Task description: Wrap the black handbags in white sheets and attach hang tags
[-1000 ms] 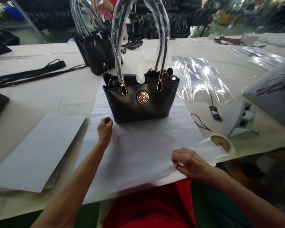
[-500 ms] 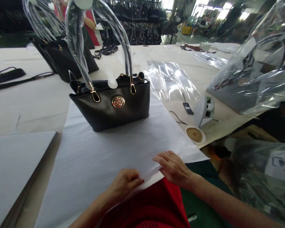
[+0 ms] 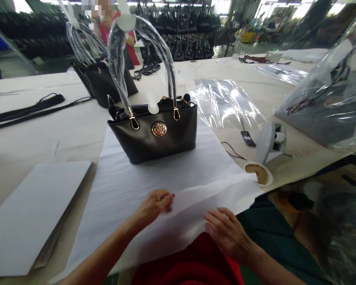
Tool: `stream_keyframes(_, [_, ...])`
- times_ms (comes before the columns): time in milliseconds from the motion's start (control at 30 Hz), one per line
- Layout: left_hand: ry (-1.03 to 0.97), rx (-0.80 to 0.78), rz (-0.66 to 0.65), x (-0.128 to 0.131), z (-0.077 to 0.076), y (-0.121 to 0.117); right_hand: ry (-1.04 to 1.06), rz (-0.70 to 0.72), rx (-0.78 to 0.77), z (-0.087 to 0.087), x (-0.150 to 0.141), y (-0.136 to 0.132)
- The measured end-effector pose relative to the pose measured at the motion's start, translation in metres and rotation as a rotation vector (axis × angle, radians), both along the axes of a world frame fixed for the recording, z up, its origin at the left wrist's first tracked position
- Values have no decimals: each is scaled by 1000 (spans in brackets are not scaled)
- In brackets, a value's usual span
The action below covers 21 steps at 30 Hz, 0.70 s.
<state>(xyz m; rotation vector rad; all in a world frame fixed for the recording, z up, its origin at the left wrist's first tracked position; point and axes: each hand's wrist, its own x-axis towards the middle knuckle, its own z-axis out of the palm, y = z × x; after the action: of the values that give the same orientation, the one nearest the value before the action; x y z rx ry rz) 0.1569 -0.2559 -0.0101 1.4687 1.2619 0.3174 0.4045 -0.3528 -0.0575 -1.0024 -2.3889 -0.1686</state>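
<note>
Handbag (image 3: 156, 138) on paper sheet (image 3: 130, 186), board stack (image 3: 44, 209) left.

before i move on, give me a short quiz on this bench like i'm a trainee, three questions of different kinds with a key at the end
1. Which thing stands on the white sheet?
a) a black hang tag
b) a black handbag
c) a coil of black straps

2. True or false: the handles of that bag are wrapped in clear plastic.

3. Fill in the missing word: the pale boards lie on the person's ____ side of the sheet.

Key: 1 b; 2 true; 3 left
</note>
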Motion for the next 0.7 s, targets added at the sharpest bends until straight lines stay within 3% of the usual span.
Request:
stream_keyframes(133, [406, 688, -14, -6, 47, 31, 73, -24, -193, -9, -8, -8])
stream_keyframes(200, [562, 1070, -57, -7, 75, 47, 94, -41, -251, 0, -10, -4])
stream_keyframes(267, [660, 1396, -113, -7, 100, 62, 102, -52, -192, 24, -11, 13])
stream_keyframes(367, [708, 1736, -178, -8, 127, 76, 93, -83, 119, 83, -20, 63])
stream_keyframes(467, [713, 1874, -242, -9, 144, 83, 72, -107, 326, 146, -39, 129])
stream_keyframes(533, [727, 1895, -275, -11, 153, 88, 81, -89, 324, 174, -53, 169])
stream_keyframes(633, [635, 1866, -287, -16, 169, 106, 96, -14, 198, 190, -68, 211])
stream_keyframes(700, [520, 1824, -139, -20, 184, 130, 98, 21, 147, 188, -72, 226])
